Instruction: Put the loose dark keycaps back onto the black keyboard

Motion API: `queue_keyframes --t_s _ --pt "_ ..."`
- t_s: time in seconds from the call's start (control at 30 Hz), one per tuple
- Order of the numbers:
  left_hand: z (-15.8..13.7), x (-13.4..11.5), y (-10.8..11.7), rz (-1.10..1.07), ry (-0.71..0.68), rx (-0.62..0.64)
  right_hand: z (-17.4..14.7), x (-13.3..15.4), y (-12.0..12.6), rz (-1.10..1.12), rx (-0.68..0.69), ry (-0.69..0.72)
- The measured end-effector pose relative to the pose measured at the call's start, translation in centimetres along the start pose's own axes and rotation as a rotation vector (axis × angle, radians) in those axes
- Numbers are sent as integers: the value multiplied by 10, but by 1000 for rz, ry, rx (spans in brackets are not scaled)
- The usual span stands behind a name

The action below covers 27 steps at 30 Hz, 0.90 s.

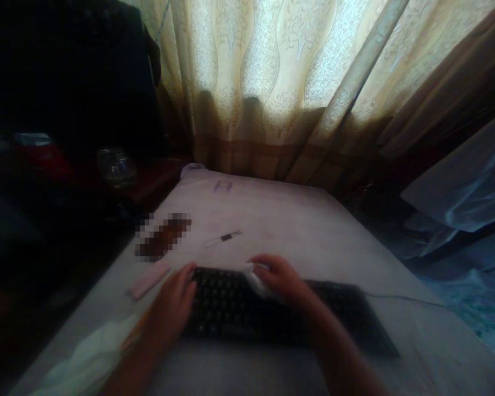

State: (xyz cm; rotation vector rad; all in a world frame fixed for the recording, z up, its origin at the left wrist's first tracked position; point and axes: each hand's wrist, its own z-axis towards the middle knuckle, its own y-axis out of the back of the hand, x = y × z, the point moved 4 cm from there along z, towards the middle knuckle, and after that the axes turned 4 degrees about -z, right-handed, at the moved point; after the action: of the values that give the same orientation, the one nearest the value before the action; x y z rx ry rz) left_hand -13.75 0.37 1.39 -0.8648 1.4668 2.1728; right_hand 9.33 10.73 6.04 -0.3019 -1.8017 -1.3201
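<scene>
A black keyboard [231, 308] lies on the pale cloth-covered surface in front of me. Around its left end my left hand [177, 300] is closed, with the thumb beside the keys. Over the upper middle of the keys, my right hand [274, 275] grips a crumpled white cloth [256, 281] pressed to the keyboard. Part of that cloth is hidden under the fingers. Left of the keyboard is a pink flat bar-shaped item [149, 279]. Beyond the keys lies a thin metal tool with a dark middle [226, 237]; its kind is unclear.
A blurred-out brown item [164, 239] is at the left edge of the covered surface [272, 209]. Loose whitish fabric [93, 352] lies front left. The keyboard's cable [404, 298] runs right. A glass jar [117, 168] stands far left; a patterned curtain [259, 71] hangs behind.
</scene>
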Motion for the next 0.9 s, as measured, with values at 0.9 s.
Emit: queue_keyframes --t_s 0.9 --pt "24 -90 -23 -441 -33 141 -10 5 8 244 -149 255"
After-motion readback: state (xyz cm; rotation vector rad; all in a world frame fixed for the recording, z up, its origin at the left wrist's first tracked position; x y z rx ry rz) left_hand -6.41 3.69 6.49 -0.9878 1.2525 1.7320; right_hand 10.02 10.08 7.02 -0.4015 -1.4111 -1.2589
